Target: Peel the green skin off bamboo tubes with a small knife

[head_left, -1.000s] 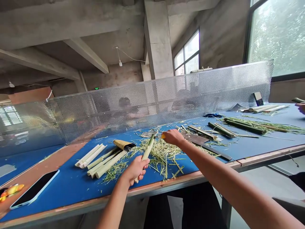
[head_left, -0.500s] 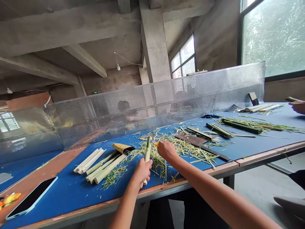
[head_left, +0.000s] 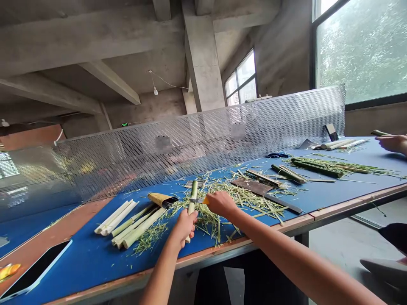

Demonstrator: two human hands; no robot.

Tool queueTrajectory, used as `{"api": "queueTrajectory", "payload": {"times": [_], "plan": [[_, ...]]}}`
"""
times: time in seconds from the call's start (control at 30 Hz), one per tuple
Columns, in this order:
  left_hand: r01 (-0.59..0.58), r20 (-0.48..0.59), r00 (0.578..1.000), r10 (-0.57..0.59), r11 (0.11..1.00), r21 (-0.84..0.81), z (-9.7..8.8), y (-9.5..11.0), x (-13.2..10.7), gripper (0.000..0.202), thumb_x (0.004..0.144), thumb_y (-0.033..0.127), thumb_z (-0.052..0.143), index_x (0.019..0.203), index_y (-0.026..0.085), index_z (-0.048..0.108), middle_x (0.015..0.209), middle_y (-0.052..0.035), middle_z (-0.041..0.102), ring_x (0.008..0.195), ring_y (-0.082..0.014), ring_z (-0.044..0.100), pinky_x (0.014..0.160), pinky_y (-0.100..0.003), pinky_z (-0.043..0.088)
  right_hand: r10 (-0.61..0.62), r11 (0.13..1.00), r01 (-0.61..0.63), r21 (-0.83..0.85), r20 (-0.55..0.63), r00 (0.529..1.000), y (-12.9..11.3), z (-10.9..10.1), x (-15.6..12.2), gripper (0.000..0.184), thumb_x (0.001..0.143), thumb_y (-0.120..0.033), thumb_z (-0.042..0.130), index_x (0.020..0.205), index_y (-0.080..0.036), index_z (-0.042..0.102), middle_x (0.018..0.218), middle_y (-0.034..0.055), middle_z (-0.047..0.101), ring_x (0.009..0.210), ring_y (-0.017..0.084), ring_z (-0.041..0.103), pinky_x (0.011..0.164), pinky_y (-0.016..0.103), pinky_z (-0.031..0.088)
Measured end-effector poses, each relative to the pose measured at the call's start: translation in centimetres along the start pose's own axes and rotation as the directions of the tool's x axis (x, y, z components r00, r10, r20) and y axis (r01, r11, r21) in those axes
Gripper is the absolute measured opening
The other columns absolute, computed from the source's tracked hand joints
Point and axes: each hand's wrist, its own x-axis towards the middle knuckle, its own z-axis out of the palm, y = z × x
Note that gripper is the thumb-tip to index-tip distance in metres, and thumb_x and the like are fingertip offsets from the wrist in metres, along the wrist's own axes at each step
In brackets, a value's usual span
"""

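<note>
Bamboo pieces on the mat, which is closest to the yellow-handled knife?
The green stalk gripped in the left hand, knife blade at its side; the pale strips lie further off.

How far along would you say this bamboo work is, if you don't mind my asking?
Several pale bamboo strips look done, stacked on the blue mat. In hand, the left hand grips a green bamboo piece while the right hand holds an orange-handled knife against it. Dark green bamboo pieces farther along the mat look unpeeled, so those seem left.
</note>
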Motion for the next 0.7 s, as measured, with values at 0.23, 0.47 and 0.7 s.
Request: {"api": "queueTrajectory", "payload": {"times": [0.23,0.47,0.7], "plan": [[-0.022,0.001,1.0,0.022,0.991,0.134,-0.2,-0.5,-2.3,0.013,0.086,0.031,0.045,0.082,0.021,0.038,0.061,0.0088,0.036,0.034,-0.0012,0.027,0.03,-0.016,0.019,-0.042,0.999,0.043,-0.017,0.026,0.999,-0.3,-0.8,-1.3,0.025,0.083,-0.024,0.044,0.095,-0.014,0.063,0.084,0.0132,0.069,0.075,0.022,0.066,0.064,0.029,0.045],[-0.058,-0.075,0.994,0.076,0.975,0.215,-0.5,-1.6,-2.8,0.017,0.084,0.036,0.048,0.085,0.02,0.041,0.062,0.0075,0.04,0.033,-0.0024,0.03,0.03,-0.016,0.021,-0.083,0.997,0.083,-0.009,0.021,0.996,-0.2,-0.9,-1.0,0.024,0.083,-0.022,0.044,0.095,-0.013,0.064,0.08,0.0132,0.068,0.069,0.02,0.064,0.059,0.027,0.042],[-0.054,-0.038,0.997,0.062,0.98,0.19,0.1,-1.7,-3.4,0.02,0.083,0.039,0.049,0.088,0.02,0.044,0.061,0.0071,0.04,0.035,-0.003,0.031,0.032,-0.016,0.023,-0.029,0.998,0.028,-0.053,-0.013,0.999,1.4,-1.2,-0.2,0.025,0.082,-0.017,0.042,0.09,-0.01,0.064,0.077,0.0143,0.068,0.066,0.019,0.064,0.055,0.025,0.039]]}}
